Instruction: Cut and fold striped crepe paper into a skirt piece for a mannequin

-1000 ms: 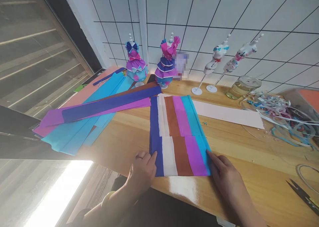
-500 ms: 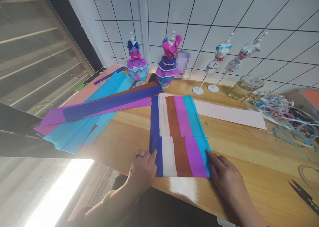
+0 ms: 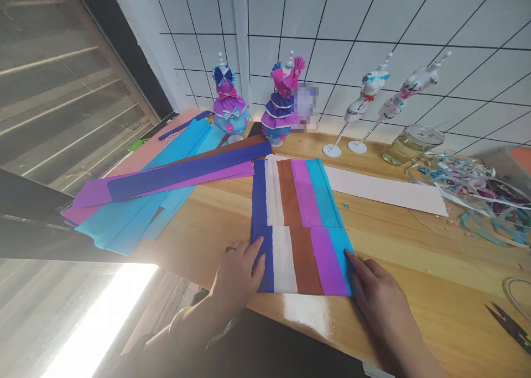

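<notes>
A folded sheet of crepe paper (image 3: 307,262) lies flat near the table's front edge. Its stripes run dark blue, white, brown, purple and light blue, with a seam or fold line crossing its middle. At the sheet's left edge, my left hand (image 3: 238,270) rests with index finger and thumb apart on the dark blue stripe. On the opposite side, my right hand (image 3: 379,289) touches the light blue edge with its outstretched index fingertip. The thumb stays lower along that edge, apart from the index finger; the other fingers curl underneath.
Loose crepe paper strips (image 3: 186,171) overlap at left. Two dressed mini mannequins (image 3: 230,104) and two barer ones (image 3: 367,93) stand by the tiled wall. A white strip (image 3: 385,190), glass jar (image 3: 412,145), ribbon tangle (image 3: 468,184) and dark scissors (image 3: 510,325) lie rightward.
My left hand's index finger has slid slightly up the dark blue edge, and its thumb has spread away. My right hand stays at the light blue edge. The view has shifted slightly.
</notes>
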### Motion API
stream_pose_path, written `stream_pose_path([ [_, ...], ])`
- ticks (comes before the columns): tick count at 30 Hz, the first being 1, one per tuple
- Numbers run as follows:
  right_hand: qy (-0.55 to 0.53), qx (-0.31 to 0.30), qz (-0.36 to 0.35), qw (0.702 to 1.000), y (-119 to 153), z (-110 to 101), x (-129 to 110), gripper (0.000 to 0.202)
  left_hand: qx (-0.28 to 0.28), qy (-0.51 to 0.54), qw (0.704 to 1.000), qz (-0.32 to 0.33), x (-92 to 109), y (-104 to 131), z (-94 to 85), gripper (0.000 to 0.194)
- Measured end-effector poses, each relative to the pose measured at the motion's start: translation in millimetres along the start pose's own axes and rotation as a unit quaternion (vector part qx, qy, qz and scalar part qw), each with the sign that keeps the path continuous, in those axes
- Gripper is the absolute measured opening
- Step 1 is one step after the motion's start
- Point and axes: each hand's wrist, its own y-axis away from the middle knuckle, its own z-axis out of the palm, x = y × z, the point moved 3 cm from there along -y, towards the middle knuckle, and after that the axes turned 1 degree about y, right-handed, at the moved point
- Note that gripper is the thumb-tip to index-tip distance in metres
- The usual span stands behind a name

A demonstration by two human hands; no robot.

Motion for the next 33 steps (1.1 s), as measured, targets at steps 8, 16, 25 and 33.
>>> stream_pose_path([
  [8, 0.003, 0.014, -0.014, 1.0, 0.2, -0.3, 0.2, 0.04, -0.008, 0.055, 0.996, -0.072, -4.4, -17.0, 4.1, 0.035],
  [16, 0.004, 0.015, -0.011, 1.0, 2.5, -5.4, -2.9, 0.038, 0.025, 0.029, 0.999, -0.031, -9.4, -5.5, 9.0, 0.034],
  [25, 0.028, 0.022, -0.025, 0.999, 4.3, -3.3, -2.2, 0.038, 0.006, -0.027, 1.0, 0.01, -6.8, -4.2, 13.6, 0.029],
  [33, 0.041, 0.015, -0.023, 0.999, 5.6, -2.7, -2.3, 0.036, 0.018, -0.02, 0.999, 0.026, -5.8, -3.8, 12.1, 0.028],
])
